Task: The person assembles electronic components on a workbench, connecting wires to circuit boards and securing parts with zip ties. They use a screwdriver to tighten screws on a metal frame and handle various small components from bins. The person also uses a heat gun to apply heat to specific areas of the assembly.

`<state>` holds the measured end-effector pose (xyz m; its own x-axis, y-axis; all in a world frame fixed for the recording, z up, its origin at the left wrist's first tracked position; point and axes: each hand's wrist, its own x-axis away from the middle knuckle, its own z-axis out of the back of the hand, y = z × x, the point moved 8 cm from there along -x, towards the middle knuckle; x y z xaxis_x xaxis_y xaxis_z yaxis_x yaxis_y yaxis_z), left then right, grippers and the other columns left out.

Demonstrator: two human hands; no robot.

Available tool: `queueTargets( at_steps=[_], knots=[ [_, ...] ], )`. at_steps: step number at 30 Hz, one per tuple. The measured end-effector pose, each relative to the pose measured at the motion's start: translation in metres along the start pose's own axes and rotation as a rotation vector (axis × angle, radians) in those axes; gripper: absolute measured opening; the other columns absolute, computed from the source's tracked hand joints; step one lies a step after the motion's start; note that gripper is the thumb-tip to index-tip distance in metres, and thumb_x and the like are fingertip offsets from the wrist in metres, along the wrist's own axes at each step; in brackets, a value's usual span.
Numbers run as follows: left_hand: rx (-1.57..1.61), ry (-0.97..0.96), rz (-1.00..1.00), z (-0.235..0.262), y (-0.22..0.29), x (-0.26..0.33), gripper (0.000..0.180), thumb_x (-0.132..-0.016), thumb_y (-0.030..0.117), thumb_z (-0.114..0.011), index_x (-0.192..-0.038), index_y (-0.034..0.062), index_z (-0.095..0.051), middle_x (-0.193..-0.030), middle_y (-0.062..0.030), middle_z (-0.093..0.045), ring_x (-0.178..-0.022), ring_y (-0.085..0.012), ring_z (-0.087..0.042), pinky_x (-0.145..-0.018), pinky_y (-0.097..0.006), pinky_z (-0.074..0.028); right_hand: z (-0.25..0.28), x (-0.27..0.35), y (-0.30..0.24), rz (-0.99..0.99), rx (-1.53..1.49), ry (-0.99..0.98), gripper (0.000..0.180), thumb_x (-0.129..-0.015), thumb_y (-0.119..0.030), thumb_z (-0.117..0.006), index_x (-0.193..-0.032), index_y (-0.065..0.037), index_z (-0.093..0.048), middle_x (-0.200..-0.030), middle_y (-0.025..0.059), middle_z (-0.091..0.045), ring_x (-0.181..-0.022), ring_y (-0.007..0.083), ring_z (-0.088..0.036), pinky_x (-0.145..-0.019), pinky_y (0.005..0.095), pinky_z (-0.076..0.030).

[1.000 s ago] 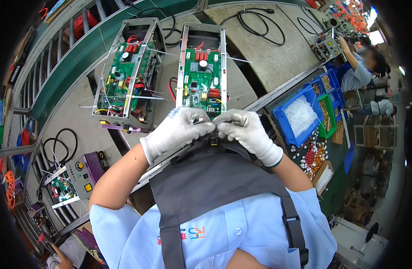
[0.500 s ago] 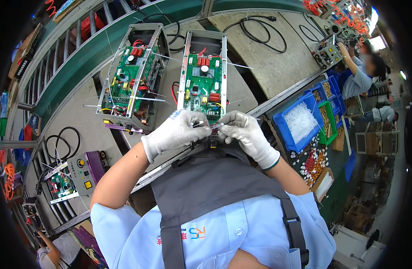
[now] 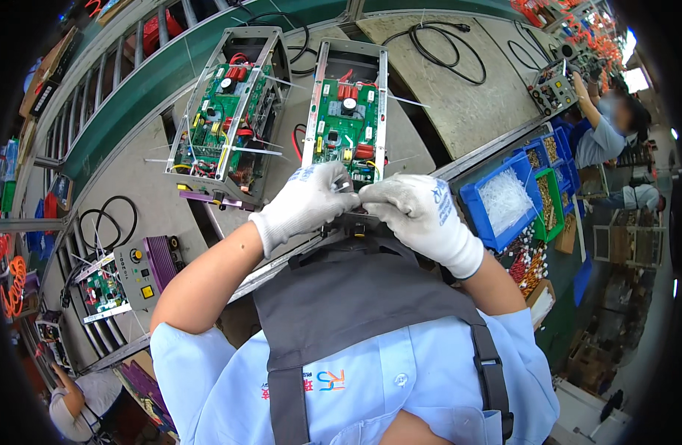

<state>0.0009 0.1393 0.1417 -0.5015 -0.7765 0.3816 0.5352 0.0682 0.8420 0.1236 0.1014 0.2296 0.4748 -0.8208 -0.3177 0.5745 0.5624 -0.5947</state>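
Both my hands wear white knitted gloves and meet over the front end of an open metal chassis (image 3: pixel 383 81) with a green circuit board (image 3: pixel 346 119). My left hand (image 3: pixel 309 202) is closed, thumb and fingertips pinched together just above the chassis front. Facing it, my right hand (image 3: pixel 424 216) is also closed in a pinch, its back turned up and its fingertips close to the left ones. Whatever sits between the fingers is hidden by the gloves. To the left stands a second open chassis (image 3: pixel 216 119) with a similar board and white cable ties sticking out.
A third unit (image 3: pixel 137 274) with a purple side lies at the left beside a coiled black cable (image 3: pixel 107 230). At right are a blue bin (image 3: pixel 504 200) of white cable ties, a green bin (image 3: pixel 550 204), and loose connectors (image 3: pixel 530 267). A co-worker (image 3: pixel 604 126) works at far right.
My right hand has turned over, its back now up, and moved in across the chassis front. The small pale piece seen between my fingers is now hidden. The whole view has shifted slightly.
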Motion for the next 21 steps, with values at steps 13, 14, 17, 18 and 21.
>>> queueTargets(
  at_steps=[13, 14, 17, 18, 21],
  knots=[
    [-0.684, 0.117, -0.432, -0.018, 0.024, 0.016, 0.017, -0.084, 0.025, -0.059, -0.091, 0.0087, -0.061, -0.080, -0.0144, -0.066, -0.075, -0.0344, -0.066, -0.065, -0.043, -0.052, -0.042, -0.004, 0.012, -0.563, -0.857, -0.062, 0.009, -0.093, -0.008, -0.059, -0.100, -0.004, -0.059, -0.081, 0.0026, -0.062, -0.066, 0.0078, -0.061, -0.057, 0.0206, -0.048],
    [-0.632, 0.111, -0.409, -0.016, 0.025, 0.018, 0.016, -0.082, 0.023, -0.060, -0.089, 0.0087, -0.061, -0.077, -0.0115, -0.065, -0.076, -0.0327, -0.066, -0.064, -0.042, -0.052, -0.041, -0.004, 0.014, -0.546, -0.931, -0.023, 0.009, -0.093, -0.007, -0.059, -0.101, -0.003, -0.059, -0.081, 0.0028, -0.062, -0.067, 0.0079, -0.062, -0.057, 0.0204, -0.047],
    [-0.576, 0.235, -0.444, 0.005, 0.027, 0.031, 0.020, -0.081, 0.008, -0.058, -0.100, 0.0078, -0.064, -0.089, -0.0115, -0.066, -0.084, -0.0309, -0.066, -0.069, -0.041, -0.052, -0.015, -0.003, 0.027, -0.426, -1.083, 0.126, 0.018, -0.092, -0.004, -0.059, -0.110, 0.001, -0.056, -0.100, 0.0109, -0.066, -0.076, 0.0138, -0.065, -0.067, 0.0246, -0.054],
    [-0.449, 0.394, -0.483, 0.027, 0.023, 0.047, 0.026, -0.082, 0.003, -0.059, -0.107, 0.0058, -0.063, -0.094, -0.0107, -0.066, -0.084, -0.0279, -0.066, -0.071, -0.036, -0.053, 0.005, 0.000, 0.034, -0.366, -0.999, 0.224, 0.027, -0.092, -0.003, -0.058, -0.117, 0.001, -0.052, -0.108, 0.0132, -0.064, -0.082, 0.0171, -0.066, -0.075, 0.0286, -0.056],
    [-0.016, 0.549, 0.094, 0.075, -0.023, 0.087, 0.032, -0.082, 0.011, -0.068, -0.112, 0.0035, -0.061, -0.092, -0.0100, -0.064, -0.080, -0.0182, -0.062, -0.074, -0.029, -0.051, 0.024, 0.056, 0.096, -0.381, -0.569, 0.403, 0.051, -0.088, -0.011, -0.064, -0.133, 0.002, -0.044, -0.128, 0.0154, -0.054, -0.103, 0.0233, -0.062, -0.095, 0.0338, -0.047]
  ],
)
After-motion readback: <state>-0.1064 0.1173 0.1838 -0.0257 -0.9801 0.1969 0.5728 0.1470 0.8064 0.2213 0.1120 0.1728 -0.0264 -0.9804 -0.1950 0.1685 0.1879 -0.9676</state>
